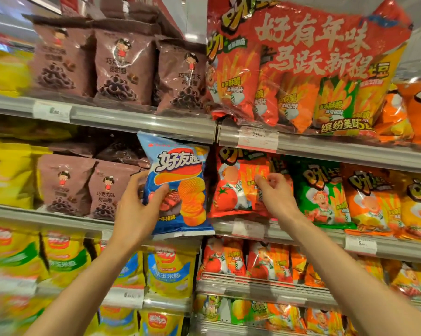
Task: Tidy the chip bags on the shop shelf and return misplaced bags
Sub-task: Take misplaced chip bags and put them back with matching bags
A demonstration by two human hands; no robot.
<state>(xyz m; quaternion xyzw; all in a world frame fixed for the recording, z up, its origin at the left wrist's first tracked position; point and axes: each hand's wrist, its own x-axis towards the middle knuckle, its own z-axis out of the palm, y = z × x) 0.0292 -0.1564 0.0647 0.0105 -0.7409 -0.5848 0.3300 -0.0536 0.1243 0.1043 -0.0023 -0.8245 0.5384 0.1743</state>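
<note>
My left hand (136, 209) grips a blue chip bag (180, 187) by its left edge and holds it upright in front of the middle shelf, between the brown bags and the red ones. My right hand (276, 192) touches a red tomato-flavour bag (231, 190) standing on the middle shelf (301, 235); its fingers are curled at the bag's front, and I cannot tell whether they pinch it. A green bag (318, 192) and an orange bag (371, 200) stand to the right of the red one.
Brown chocolate-ring bags (103, 190) fill the middle shelf's left part and the shelf above (122, 66). A big red multipack (306, 66) sits on the upper right shelf. Yellow bags (170, 272) and red bags (243, 260) fill the lower shelves. Price tags (258, 139) line the shelf rails.
</note>
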